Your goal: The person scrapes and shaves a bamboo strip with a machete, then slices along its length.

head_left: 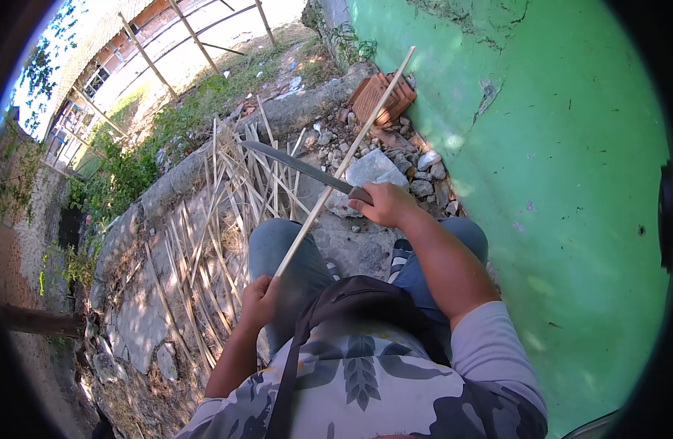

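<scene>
My left hand (259, 301) is closed round the lower end of a long, pale strip (366, 130), which looks like split bamboo or wood. The strip slants up and away to the right, past my knees. In my right hand (385, 204) is the brown handle of a long knife (303, 167). Its dark blade points to the upper left and crosses the strip near the handle. Whether the blade's edge touches the strip, I cannot tell. Many similar pale strips (227, 175) lie in a loose heap beyond my left knee.
A green wall (563, 197) rises close on my right. Rubble with a pale stone block (377, 170) and stacked orange tiles (380, 99) lies ahead. A low stone kerb (150, 208) runs along the left, with green plants (121, 179) beyond. More strips (194, 271) lie on the ground.
</scene>
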Demonstrator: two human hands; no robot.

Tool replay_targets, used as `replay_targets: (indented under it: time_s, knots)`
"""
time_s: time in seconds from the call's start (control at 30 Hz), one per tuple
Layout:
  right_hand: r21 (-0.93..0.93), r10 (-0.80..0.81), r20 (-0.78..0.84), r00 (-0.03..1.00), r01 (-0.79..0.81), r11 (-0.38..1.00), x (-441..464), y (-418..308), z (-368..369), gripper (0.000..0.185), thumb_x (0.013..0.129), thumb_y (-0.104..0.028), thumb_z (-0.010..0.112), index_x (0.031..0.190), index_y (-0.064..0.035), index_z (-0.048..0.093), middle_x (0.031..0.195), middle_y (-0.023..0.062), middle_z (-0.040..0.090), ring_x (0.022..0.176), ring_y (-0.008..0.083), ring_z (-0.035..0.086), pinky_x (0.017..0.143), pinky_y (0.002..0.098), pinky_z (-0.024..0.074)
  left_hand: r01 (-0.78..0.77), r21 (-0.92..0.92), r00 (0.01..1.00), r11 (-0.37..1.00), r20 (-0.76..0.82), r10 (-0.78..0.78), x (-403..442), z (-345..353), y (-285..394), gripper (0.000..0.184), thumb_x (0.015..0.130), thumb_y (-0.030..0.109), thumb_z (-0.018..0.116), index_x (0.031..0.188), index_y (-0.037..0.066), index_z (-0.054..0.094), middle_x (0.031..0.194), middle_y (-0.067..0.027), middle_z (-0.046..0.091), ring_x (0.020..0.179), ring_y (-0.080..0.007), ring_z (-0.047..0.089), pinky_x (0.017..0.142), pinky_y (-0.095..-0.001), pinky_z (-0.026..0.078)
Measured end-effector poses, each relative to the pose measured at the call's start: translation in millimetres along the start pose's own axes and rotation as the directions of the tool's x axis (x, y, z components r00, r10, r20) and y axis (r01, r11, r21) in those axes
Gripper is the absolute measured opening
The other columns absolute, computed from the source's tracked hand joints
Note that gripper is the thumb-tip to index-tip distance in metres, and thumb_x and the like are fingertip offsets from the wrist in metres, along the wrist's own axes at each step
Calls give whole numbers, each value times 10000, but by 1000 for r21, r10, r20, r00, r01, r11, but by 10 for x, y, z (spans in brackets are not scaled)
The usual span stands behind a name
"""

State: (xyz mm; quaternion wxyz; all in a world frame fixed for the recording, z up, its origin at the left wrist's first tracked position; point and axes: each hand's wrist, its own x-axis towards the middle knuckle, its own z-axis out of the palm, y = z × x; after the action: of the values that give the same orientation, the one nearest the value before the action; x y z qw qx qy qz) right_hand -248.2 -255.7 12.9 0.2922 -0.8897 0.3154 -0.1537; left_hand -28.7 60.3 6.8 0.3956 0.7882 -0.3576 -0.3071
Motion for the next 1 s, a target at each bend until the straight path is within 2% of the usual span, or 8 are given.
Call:
replay_targets:
  time_s: [0.03, 0.13, 0.23, 0.33, 0.43, 0.53, 0.63, 1.0]
  knots:
    - [-99, 26, 52, 998, -21, 995, -2, -80, 11, 521, 918, -617, 632, 965, -102, 692, 850, 194, 718, 869, 435, 704, 775, 518, 553, -2, -9, 1000, 1000, -5, 2, -1, 3, -19, 327, 1050, 260, 605, 840, 11, 637, 679, 40, 544, 631, -45, 454, 552, -260, 383]
    - [-211, -131, 101, 986, 150, 966, 7, -119, 119, 546, 914, -638, 620, 974, -98, 667, 807, 197, 703, 827, 426, 698, 739, 526, 546, -11, -6, 1000, 1000, -21, 10, 3, 3, -66, 332, 1047, 265, 607, 842, 7, 642, 677, 39, 549, 632, -47, 461, 553, -265, 388]
    - [-228, -209, 58, 976, 216, 949, 9, -93, 125, 528, 907, -632, 629, 965, -108, 668, 794, 188, 703, 794, 420, 699, 732, 523, 551, -11, 42, 1000, 999, -22, 12, -4, -14, -69, 338, 1046, 272, 608, 847, 2, 645, 673, 38, 553, 631, -49, 466, 555, -269, 394]
    - [-171, -181, 69, 981, 191, 967, 9, -102, 70, 518, 906, -631, 631, 959, -117, 673, 795, 187, 702, 795, 422, 696, 727, 523, 547, -6, 49, 1000, 999, -13, 7, 20, -13, -67, 338, 1046, 276, 609, 855, 0, 649, 672, 35, 556, 630, -51, 470, 560, -268, 402]
    - [-184, -1, 137, 991, 27, 983, 6, -165, -52, 537, 893, -653, 634, 960, -126, 709, 877, 164, 735, 880, 407, 714, 797, 510, 557, 6, 22, 1000, 1000, -6, -5, 5, 3, 23, 343, 1048, 285, 605, 849, 9, 646, 673, 38, 539, 638, -53, 459, 570, -269, 391]
    - [-141, 80, 87, 993, -68, 988, 28, -85, -64, 557, 892, -664, 631, 954, -115, 707, 895, 169, 736, 895, 411, 711, 797, 509, 553, 19, 6, 1000, 1000, -7, -19, -20, 11, 48, 358, 1050, 302, 601, 828, 23, 636, 674, 50, 500, 655, -59, 432, 583, -274, 362]
    - [-101, 77, 42, 996, -72, 992, 76, 16, -21, 576, 888, -676, 632, 945, -107, 703, 911, 178, 734, 908, 416, 707, 803, 507, 550, -1, 19, 1000, 1000, -6, 1, -10, -5, -28, 358, 1047, 302, 606, 822, 25, 632, 676, 48, 504, 655, -62, 436, 584, -274, 365]
    - [-51, 54, 48, 997, -51, 997, 47, -17, -33, 570, 906, -649, 631, 899, -83, 690, 856, 189, 724, 870, 425, 707, 774, 514, 547, 33, 50, 999, 998, -11, -33, -4, -3, -1, 357, 1040, 308, 614, 853, 7, 648, 689, 36, 529, 674, -68, 460, 604, -284, 393]
